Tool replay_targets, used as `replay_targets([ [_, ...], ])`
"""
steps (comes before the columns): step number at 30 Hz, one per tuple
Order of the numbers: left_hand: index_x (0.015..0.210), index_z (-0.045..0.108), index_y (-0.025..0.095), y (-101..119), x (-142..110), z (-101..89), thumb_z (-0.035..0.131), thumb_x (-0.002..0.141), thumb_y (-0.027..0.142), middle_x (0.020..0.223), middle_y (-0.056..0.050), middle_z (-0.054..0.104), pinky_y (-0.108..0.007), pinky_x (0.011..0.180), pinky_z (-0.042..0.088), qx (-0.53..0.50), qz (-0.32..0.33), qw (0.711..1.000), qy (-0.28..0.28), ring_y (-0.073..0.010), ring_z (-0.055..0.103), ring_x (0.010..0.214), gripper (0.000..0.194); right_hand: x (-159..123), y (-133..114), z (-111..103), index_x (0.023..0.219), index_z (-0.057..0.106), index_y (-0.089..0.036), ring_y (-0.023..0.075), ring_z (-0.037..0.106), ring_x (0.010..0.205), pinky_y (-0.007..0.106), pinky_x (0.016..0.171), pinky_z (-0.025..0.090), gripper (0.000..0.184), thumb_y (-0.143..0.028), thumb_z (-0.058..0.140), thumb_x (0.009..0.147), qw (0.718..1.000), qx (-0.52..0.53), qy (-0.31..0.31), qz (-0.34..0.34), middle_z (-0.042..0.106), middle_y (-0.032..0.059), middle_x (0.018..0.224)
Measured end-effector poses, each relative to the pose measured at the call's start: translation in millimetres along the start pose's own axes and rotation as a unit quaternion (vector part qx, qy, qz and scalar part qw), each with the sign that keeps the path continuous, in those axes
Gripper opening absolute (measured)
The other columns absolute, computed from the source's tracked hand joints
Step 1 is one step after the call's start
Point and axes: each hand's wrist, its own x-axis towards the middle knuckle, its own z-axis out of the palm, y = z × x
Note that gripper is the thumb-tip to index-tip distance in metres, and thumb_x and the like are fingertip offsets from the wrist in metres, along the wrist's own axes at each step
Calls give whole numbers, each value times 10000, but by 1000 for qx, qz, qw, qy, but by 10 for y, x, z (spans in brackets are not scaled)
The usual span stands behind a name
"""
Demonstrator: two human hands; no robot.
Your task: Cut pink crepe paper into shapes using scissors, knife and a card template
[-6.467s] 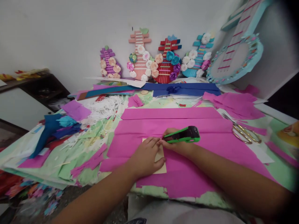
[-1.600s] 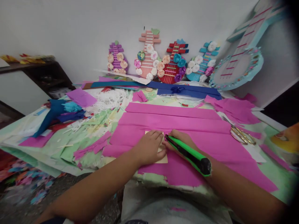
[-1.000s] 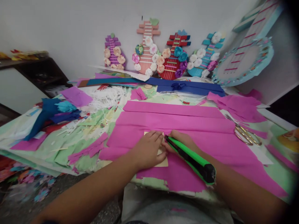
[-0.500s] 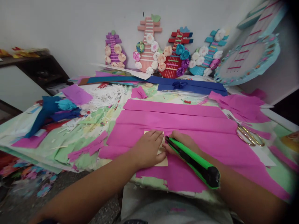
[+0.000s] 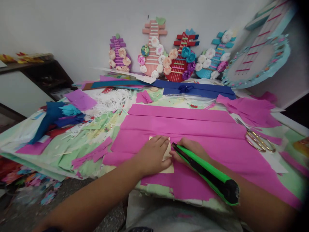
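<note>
My left hand (image 5: 154,155) lies flat with its fingers stretched out, pressing a pale yellow card (image 5: 171,168) down on a pink crepe paper sheet (image 5: 193,127). Just right of the card, my right hand (image 5: 189,150) is closed around a green and black utility knife (image 5: 207,172). The knife slants from its front end near the card's right edge back toward my right forearm. Its blade is too small to make out. Pink paper extends beneath both hands and past the near table edge.
Gold-handled scissors (image 5: 259,141) lie at the right. White string (image 5: 112,101), teal paper scraps (image 5: 49,119) and torn pink strips (image 5: 95,153) are on the left. Behind are a dark blue folded sheet (image 5: 205,90) and decorated instrument shapes, including a red one (image 5: 180,64), against the wall.
The knife's rear end has swung outward to the right and toward me, and its front end has shifted slightly right. My left hand stays on the card.
</note>
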Motion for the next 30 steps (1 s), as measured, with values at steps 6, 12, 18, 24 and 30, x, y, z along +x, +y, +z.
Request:
replay_targets([
  [6,1205,408,82,-13,-1,9,424,761,409,1242,-125,441,-355,997,234,-3,5,1000,-2,-242,349,1160,552,-37,15,26,638,385,-208,107,471,470,235,438,274,215,-379,470,736,1000,-28,2,3,527,-5,524],
  [12,1201,411,74,-15,4,17,416,765,413,1246,-135,436,-377,989,250,2,4,1000,-4,-252,348,1159,552,-21,7,30,634,367,-203,90,445,446,222,427,266,203,-343,448,757,1000,-13,4,-27,517,-23,514],
  [18,1194,423,69,-8,2,15,403,772,401,1241,-130,443,-362,992,246,13,9,1000,0,-246,357,1153,538,-26,4,42,630,342,-201,81,412,444,220,436,267,227,-351,414,786,999,-11,1,-43,486,-33,509],
  [24,1195,426,69,4,3,11,406,767,372,1238,-131,446,-359,990,246,20,11,1000,2,-241,357,1154,525,-16,5,72,655,356,-198,83,405,465,213,448,285,203,-338,407,793,998,-4,-20,-52,481,-29,539],
  [30,1202,422,53,7,10,7,408,762,349,1251,-137,434,-356,999,234,17,9,1000,-3,-246,346,1163,531,-10,17,67,667,364,-196,78,411,446,203,436,289,241,-401,436,771,999,-11,-18,-24,509,-33,539],
])
